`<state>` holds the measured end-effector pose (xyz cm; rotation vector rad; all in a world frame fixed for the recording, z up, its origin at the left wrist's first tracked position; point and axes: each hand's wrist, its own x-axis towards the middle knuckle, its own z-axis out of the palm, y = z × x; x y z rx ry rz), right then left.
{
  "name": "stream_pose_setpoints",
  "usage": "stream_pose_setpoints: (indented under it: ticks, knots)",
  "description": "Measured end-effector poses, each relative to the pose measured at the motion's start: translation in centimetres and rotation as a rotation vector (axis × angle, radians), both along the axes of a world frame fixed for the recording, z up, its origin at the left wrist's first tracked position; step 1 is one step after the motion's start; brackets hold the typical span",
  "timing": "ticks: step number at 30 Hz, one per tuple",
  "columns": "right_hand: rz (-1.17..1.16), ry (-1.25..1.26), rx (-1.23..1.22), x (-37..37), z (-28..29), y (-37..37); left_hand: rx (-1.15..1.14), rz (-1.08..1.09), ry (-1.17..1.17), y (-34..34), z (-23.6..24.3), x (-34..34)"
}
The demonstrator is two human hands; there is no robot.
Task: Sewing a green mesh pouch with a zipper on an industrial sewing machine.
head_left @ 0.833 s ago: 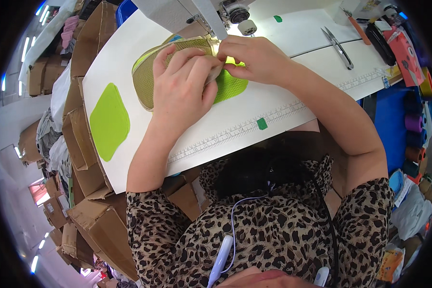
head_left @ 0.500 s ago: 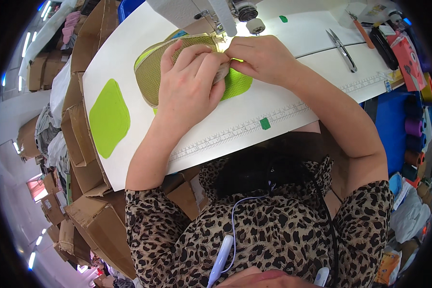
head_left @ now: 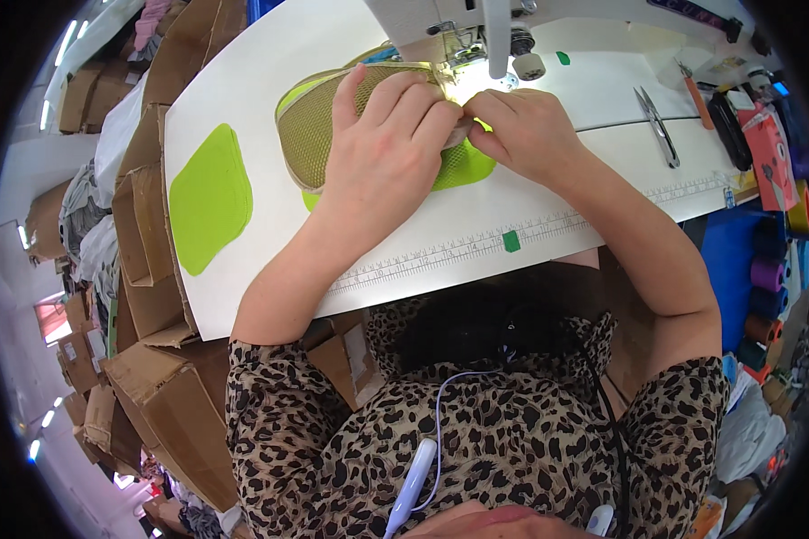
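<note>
An olive mesh fabric piece (head_left: 310, 135) with pale edging lies under the sewing machine (head_left: 463, 49), close to its lit needle area. A lime-green fabric piece (head_left: 466, 171) shows beneath it. My left hand (head_left: 386, 148) rests over the mesh, its fingers bent and gripping it, with one fingertip lifted at the far left. Beside the machine's foot, my right hand (head_left: 528, 130) pinches the fabric's edge between thumb and fingers. Both hands nearly meet there, and their fingertips partly hide the edge being held.
Lime-green cut pieces (head_left: 211, 198) lie stacked on the left of the white table. A printed ruler strip (head_left: 440, 256) runs along its near edge. Thread snips (head_left: 658, 128) and an orange-handled tool (head_left: 697, 101) lie at right. Cardboard boxes (head_left: 171, 413) crowd the left side.
The whole view has shifted, so the table and machine sit farther right in the picture. Both hands keep nearly the same hold on the fabric beside the machine.
</note>
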<state>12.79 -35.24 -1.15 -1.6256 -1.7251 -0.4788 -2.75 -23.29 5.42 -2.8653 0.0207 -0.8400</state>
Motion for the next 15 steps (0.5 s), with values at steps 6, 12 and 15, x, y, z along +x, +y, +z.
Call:
stream_pose_setpoints:
  ticks: [6,12,15]
  knots:
    - [0.012,-0.030,-0.022,-0.1,0.5,-0.4,-0.096,-0.126,-0.010,0.7,0.3,0.1]
    - [0.021,-0.010,-0.189,-1.2,0.8,-1.8,-0.143,-0.100,0.110,0.0,-0.9,-0.6]
    - [0.055,-0.020,-0.223,-1.7,0.5,-2.9,-0.264,-0.086,0.363,-0.5,0.9,-1.6]
